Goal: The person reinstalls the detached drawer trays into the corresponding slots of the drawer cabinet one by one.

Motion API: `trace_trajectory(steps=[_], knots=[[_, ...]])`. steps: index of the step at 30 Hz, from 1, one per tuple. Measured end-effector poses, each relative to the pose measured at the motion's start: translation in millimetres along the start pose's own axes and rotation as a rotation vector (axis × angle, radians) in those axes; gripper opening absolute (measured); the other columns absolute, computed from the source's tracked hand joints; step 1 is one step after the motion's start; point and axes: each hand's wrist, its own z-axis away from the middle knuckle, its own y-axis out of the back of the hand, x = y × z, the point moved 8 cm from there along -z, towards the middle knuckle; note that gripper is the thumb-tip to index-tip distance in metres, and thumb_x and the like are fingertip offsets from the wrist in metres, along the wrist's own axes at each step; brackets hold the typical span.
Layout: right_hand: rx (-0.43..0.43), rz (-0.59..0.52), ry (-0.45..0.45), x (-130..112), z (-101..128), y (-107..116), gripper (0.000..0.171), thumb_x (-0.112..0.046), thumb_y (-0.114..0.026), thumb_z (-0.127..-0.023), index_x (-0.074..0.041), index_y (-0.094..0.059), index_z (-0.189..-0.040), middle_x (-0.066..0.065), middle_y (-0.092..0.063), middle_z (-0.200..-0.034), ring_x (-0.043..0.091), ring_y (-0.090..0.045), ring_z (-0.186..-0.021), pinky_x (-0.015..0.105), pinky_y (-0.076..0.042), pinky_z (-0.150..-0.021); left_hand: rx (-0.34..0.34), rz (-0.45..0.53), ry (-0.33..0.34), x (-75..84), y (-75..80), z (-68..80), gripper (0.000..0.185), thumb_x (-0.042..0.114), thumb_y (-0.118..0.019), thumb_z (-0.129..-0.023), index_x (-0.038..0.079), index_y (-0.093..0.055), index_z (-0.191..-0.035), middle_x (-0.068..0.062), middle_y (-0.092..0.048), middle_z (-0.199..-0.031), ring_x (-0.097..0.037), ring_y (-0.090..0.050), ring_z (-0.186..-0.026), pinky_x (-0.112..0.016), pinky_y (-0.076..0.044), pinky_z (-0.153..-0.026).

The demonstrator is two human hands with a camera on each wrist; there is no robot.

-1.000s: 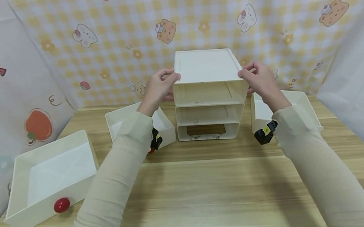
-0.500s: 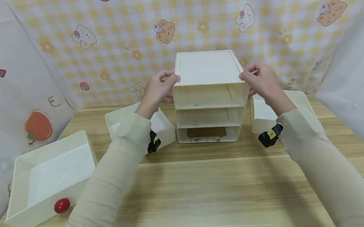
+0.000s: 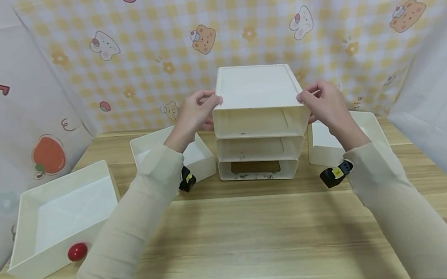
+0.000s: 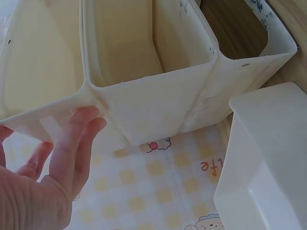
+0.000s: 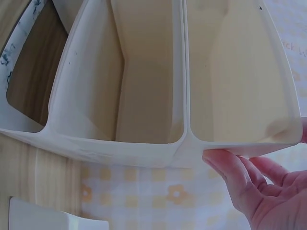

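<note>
A white three-tier drawer frame stands at the back middle of the wooden table, all tiers open at the front with nothing in them. My left hand (image 3: 196,109) grips the left upper edge of the top tier (image 3: 256,84), thumb on top and fingers down the side. My right hand (image 3: 323,98) grips the right upper edge the same way. In the left wrist view my fingers (image 4: 72,143) lie against the tier's side wall (image 4: 144,110). The right wrist view has my fingers (image 5: 249,191) under the top tier's corner (image 5: 230,143).
A large white drawer (image 3: 22,208) with a red knob (image 3: 77,252) lies at the left. A smaller drawer (image 3: 199,156) sits behind my left forearm, another (image 3: 365,123) behind my right wrist. Patterned cloth walls close in the back and sides.
The top tier and both hands have sunk slightly, with the tier sitting closer on the one below. The drawers around have not moved.
</note>
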Motion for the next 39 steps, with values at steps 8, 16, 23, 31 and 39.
trace_trajectory(steps=[8,16,23,31,39], knots=[[0.012,-0.02,-0.008,3,6,2,0.025,-0.026,-0.053,-0.088,-0.005,-0.051,-0.101,0.003,-0.048,-0.086,0.007,-0.054,-0.052,0.023,-0.052,-0.048,-0.011,-0.006,0.009,-0.8,-1.2,2.7,0.043,0.033,-0.057,-0.09,0.02,-0.053,-0.13,-0.006,-0.058,-0.12,-0.028,-0.065,-0.075,-0.032,-0.058,-0.065],[0.017,-0.014,-0.019,3,11,3,0.026,-0.027,-0.053,-0.088,-0.005,-0.051,-0.102,0.005,-0.048,-0.088,0.008,-0.055,-0.055,0.023,-0.053,-0.049,-0.015,-0.002,-0.005,-0.9,-1.6,7.3,0.042,0.033,-0.056,-0.09,0.019,-0.054,-0.129,-0.007,-0.059,-0.118,-0.025,-0.064,-0.069,-0.028,-0.057,-0.059],[0.004,-0.022,-0.022,3,14,3,0.03,-0.029,-0.052,-0.088,-0.004,-0.05,-0.104,0.005,-0.048,-0.09,0.008,-0.055,-0.054,0.024,-0.053,-0.049,-0.013,0.004,-0.012,-0.3,-1.3,10.9,0.041,0.033,-0.056,-0.09,0.02,-0.055,-0.128,-0.007,-0.06,-0.116,-0.026,-0.064,-0.068,-0.027,-0.056,-0.057],[0.002,-0.038,-0.022,4,18,4,0.023,-0.029,-0.051,-0.089,-0.009,-0.05,-0.1,0.005,-0.048,-0.088,0.01,-0.056,-0.054,0.025,-0.054,-0.049,-0.025,-0.007,-0.009,-1.7,-2.3,13.2,0.041,0.034,-0.056,-0.089,0.021,-0.055,-0.128,-0.006,-0.061,-0.117,-0.025,-0.063,-0.067,-0.029,-0.057,-0.058],[0.018,-0.02,-0.034,3,20,5,0.027,-0.03,-0.051,-0.088,-0.008,-0.05,-0.103,0.004,-0.048,-0.09,0.01,-0.056,-0.056,0.024,-0.053,-0.05,-0.034,-0.009,-0.014,-0.8,-2.2,14.6,0.041,0.034,-0.055,-0.09,0.02,-0.054,-0.129,-0.006,-0.06,-0.119,-0.023,-0.063,-0.066,-0.027,-0.056,-0.057]])
